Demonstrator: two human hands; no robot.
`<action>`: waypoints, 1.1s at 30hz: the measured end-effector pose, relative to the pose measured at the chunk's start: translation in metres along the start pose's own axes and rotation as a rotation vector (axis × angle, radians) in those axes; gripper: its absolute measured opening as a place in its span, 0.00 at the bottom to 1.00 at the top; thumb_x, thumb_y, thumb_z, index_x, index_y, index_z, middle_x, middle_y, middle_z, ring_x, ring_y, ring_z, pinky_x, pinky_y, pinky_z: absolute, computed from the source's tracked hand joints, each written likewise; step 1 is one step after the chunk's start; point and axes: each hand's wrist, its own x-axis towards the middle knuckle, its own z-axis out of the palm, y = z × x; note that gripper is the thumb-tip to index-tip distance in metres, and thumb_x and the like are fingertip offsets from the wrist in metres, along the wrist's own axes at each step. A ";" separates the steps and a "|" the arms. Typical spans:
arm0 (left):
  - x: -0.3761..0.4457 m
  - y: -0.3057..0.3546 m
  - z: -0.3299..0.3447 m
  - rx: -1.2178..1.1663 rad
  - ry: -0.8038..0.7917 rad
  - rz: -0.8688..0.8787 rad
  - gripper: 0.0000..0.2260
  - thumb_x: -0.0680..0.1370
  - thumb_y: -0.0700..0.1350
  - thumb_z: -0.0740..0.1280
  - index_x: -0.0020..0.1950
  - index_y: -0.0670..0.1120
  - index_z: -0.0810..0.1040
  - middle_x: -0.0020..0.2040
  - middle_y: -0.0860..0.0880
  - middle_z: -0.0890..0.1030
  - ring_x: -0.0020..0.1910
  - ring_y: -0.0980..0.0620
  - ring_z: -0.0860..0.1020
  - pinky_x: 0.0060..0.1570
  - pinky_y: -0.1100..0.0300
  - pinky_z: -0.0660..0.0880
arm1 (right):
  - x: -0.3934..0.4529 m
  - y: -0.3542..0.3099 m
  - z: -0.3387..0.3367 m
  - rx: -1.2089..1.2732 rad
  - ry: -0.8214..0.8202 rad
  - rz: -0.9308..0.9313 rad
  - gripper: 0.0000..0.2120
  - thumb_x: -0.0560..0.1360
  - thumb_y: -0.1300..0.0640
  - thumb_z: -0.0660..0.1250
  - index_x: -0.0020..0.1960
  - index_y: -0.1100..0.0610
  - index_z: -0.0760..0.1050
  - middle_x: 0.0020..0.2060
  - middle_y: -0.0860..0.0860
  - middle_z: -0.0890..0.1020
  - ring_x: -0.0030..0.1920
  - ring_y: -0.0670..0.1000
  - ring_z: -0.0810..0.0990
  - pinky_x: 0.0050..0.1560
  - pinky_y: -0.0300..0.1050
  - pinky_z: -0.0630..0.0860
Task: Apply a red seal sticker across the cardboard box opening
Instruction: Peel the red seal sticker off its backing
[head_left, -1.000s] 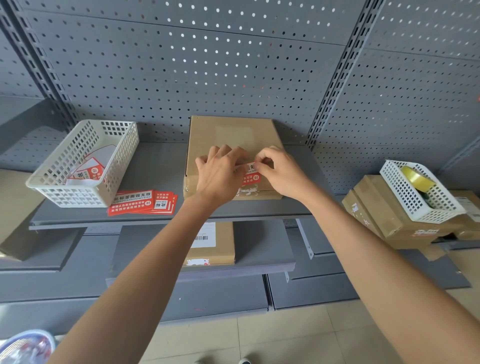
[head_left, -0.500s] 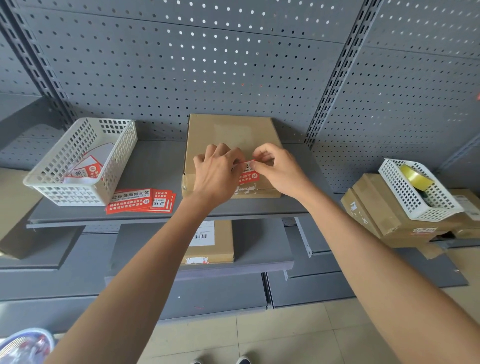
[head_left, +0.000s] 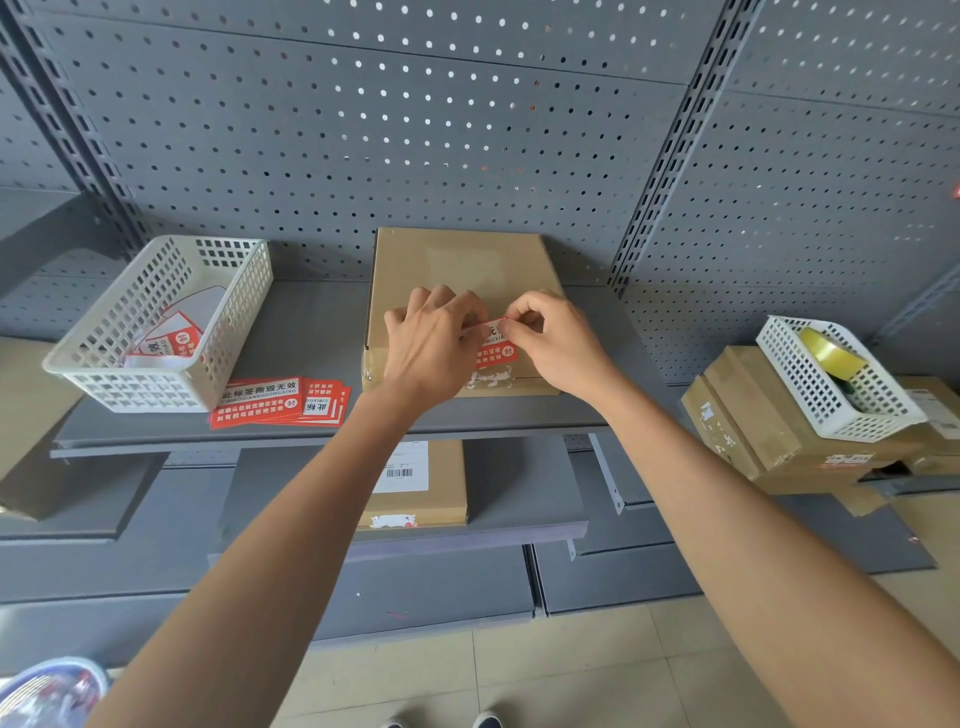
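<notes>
We are pinching the upper edge of the red seal sticker (head_left: 491, 343) between the thumb and forefinger of our right hand (head_left: 558, 345), fingertips (head_left: 511, 327) closed together on that edge, so that we are steering where it comes down rather than letting it drop by itself. Our left hand (head_left: 434, 351) is lying flat, its fingers (head_left: 447, 306) close together and pressing on the sticker's left end and on the lid, which we judge is both holding the lid shut and anchoring one end while the other is being aligned. The sticker is sitting at the near edge of the cardboard box (head_left: 462, 270), bending from the lid over onto the front face, so it is bridging the line where the box opens; that is the reason for placing it there and not in the middle of the lid. Below it, pale torn patches are showing on the front face, possibly residue of an old label.

The box is resting flat on the grey shelf (head_left: 311, 338), its back against the perforated panel (head_left: 415, 145), which is probably bracing it against our push. To its left, a fan of spare red stickers (head_left: 275, 402) is lying within easy reach, beside a white basket (head_left: 161, 322) holding what looks like peeled backing sheets. Well off to our right, another basket (head_left: 836, 379) holding a roll of tape (head_left: 826, 353) is sitting on stacked cartons.
</notes>
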 end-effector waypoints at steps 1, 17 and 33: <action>0.000 0.000 0.000 0.004 -0.006 0.005 0.06 0.82 0.51 0.63 0.56 0.54 0.78 0.53 0.52 0.76 0.58 0.45 0.70 0.52 0.51 0.60 | 0.000 0.000 0.000 -0.004 0.003 0.003 0.04 0.77 0.55 0.70 0.44 0.52 0.78 0.45 0.45 0.80 0.49 0.47 0.78 0.52 0.43 0.72; 0.000 -0.001 0.002 0.024 -0.003 0.017 0.04 0.83 0.47 0.60 0.54 0.53 0.75 0.52 0.51 0.76 0.56 0.45 0.69 0.50 0.51 0.58 | -0.006 0.006 -0.003 0.015 -0.003 0.023 0.05 0.76 0.58 0.72 0.43 0.58 0.84 0.52 0.47 0.82 0.53 0.44 0.79 0.50 0.21 0.65; 0.000 -0.002 0.002 0.016 0.000 0.029 0.04 0.84 0.48 0.60 0.55 0.52 0.75 0.54 0.51 0.76 0.57 0.45 0.69 0.51 0.51 0.58 | -0.007 0.004 -0.004 0.059 -0.024 0.003 0.06 0.76 0.58 0.71 0.42 0.59 0.82 0.52 0.47 0.82 0.55 0.46 0.79 0.55 0.35 0.69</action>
